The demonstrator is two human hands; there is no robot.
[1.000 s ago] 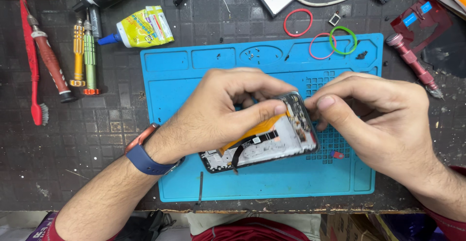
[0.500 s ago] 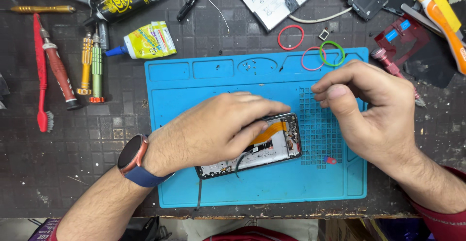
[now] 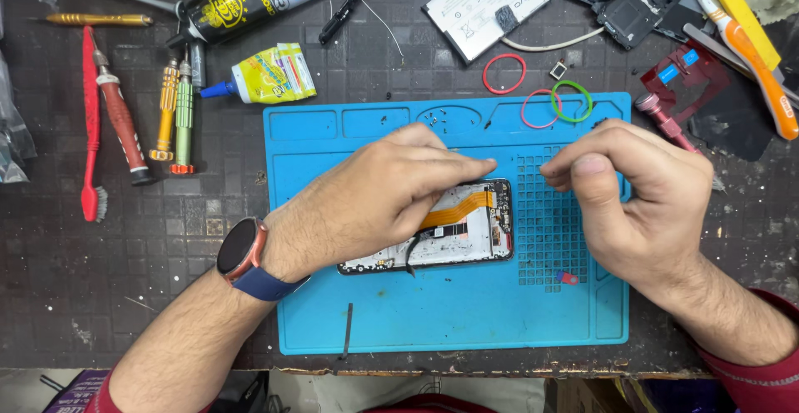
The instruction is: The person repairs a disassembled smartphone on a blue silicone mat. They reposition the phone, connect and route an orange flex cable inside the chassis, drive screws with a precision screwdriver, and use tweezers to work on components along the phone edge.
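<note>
An opened phone (image 3: 466, 231) lies face down on a blue silicone work mat (image 3: 466, 321), with an orange flex cable (image 3: 458, 211) showing across its insides. My left hand (image 3: 374, 192), a watch on its wrist, lies over the phone's left half, with its fingers reaching to the top right corner and holding it down. My right hand (image 3: 632, 196) hovers just right of the phone, above the mat's grid of small cells (image 3: 549, 238). Its thumb and fingertips are pinched together, and I can see nothing between them.
A tiny red piece (image 3: 568, 278) sits on the mat. Coloured rubber bands (image 3: 541, 109) lie at its top edge. Screwdrivers (image 3: 176, 113), a red brush (image 3: 90, 121) and a glue tube (image 3: 266, 76) lie left. A battery (image 3: 487, 5), phone parts and an orange brush (image 3: 749, 47) lie behind.
My right hand has drawn away from the phone's right edge and now hangs pinched over the grid. My left hand stays on the phone, fingers stretched flatter.
</note>
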